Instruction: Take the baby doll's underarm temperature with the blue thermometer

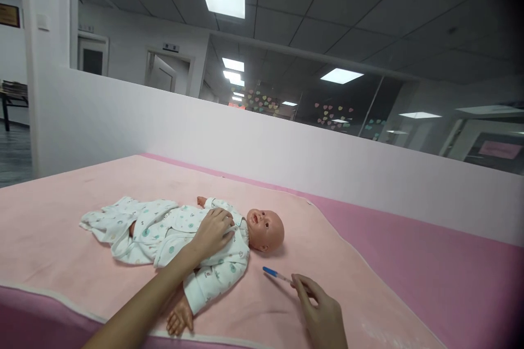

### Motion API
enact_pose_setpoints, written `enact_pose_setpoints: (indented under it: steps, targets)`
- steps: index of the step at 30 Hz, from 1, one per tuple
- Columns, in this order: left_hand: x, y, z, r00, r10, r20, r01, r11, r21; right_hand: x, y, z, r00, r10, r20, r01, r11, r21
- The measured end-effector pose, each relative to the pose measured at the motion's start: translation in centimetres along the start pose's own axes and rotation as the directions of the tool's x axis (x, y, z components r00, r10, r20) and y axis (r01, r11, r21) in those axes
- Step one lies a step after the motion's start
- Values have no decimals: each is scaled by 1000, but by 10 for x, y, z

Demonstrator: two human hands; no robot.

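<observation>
A baby doll lies on its back, its head to the right, dressed in white printed baby clothes. My left hand rests on the doll's chest, fingers curled at the front of the shirt near the collar; the fingertips seem to hold a fold of cloth. To the right of the doll's shoulder, my right hand pinches a thin thermometer-like stick near its rear end. Its blue end points left toward the doll and hangs apart from it, just above the sheet.
A pink sheet covers the padded surface, with darker pink padding showing at the right. A low white wall runs along the back, with glass above it. The sheet's near edge lies at the lower left.
</observation>
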State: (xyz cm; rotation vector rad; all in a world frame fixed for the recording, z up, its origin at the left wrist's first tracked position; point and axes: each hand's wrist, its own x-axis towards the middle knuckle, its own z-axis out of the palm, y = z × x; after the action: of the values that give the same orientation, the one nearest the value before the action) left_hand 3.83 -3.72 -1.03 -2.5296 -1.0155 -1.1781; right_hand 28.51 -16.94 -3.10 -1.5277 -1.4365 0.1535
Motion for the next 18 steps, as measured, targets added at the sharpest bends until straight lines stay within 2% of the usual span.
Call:
enact_pose_setpoints:
  steps: [4, 8, 10, 13, 15, 16, 18]
  targets:
    - [7, 0, -2, 999, -38, 5, 38, 996, -80, 4, 14, 10, 986, 34, 161, -13, 992, -124]
    - [17, -1, 3, 995, -96, 33, 99, 985, -138, 13, 20, 15, 983, 15, 184, 52, 935, -350]
    - [20, -3, 8, 991, -121, 59, 129, 981, -148, 19, 15, 18, 986, -58, 155, 118, 901, -417]
    - [18, -7, 15, 989, -125, 78, 138, 974, -181, 34, -8, 32, 965, -243, 100, 262, 873, -411]
    - [16, -10, 18, 989, -126, 74, 139, 968, -207, 48, -30, 50, 932, -352, 89, 359, 863, -355]
    - [14, -10, 19, 989, -127, 72, 140, 966, -216, 55, -41, 62, 911, -398, 107, 411, 855, -317]
    - [11, -11, 21, 989, -132, 72, 145, 966, -216, 68, -57, 89, 870, -487, 70, 490, 844, -217]
